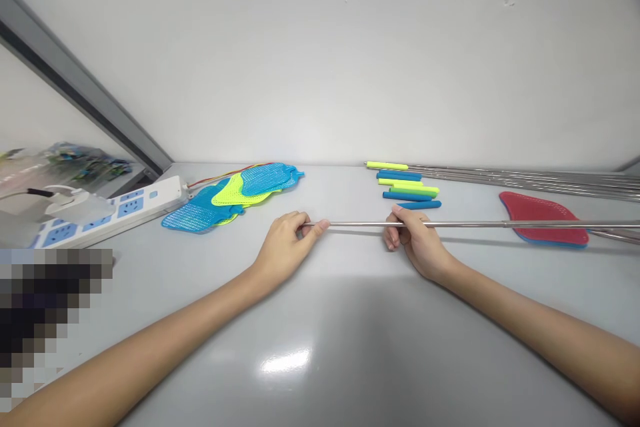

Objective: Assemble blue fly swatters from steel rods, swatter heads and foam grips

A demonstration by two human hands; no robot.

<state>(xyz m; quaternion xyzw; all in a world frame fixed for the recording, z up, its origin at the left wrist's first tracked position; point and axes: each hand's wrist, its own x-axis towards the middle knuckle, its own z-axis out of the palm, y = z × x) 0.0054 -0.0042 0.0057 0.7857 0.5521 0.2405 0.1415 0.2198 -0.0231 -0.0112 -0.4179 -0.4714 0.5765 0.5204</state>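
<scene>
A thin telescopic metal rod (355, 224) runs level across the view and out past the right edge. My left hand (286, 243) is closed on its thin left end, thumb and fingers pinching it. Farther along to the right, my right hand (423, 240) is closed round the rod, with the thumb on top. Just behind that hand lie several blue and yellow-green handle sleeves (407, 196). Beyond my left hand is an overlapping pile of blue and yellow fly swatter heads (235, 192). Under the rod's right part lies a red fly swatter head (543, 213) with blue beneath it.
Several metal rods (525, 180) lie along the wall at the back right, one with a yellow sleeve (387, 165). A white power strip (120, 210) with a plugged-in adapter is on the left. The grey table (310, 333) meets a white wall (325, 60).
</scene>
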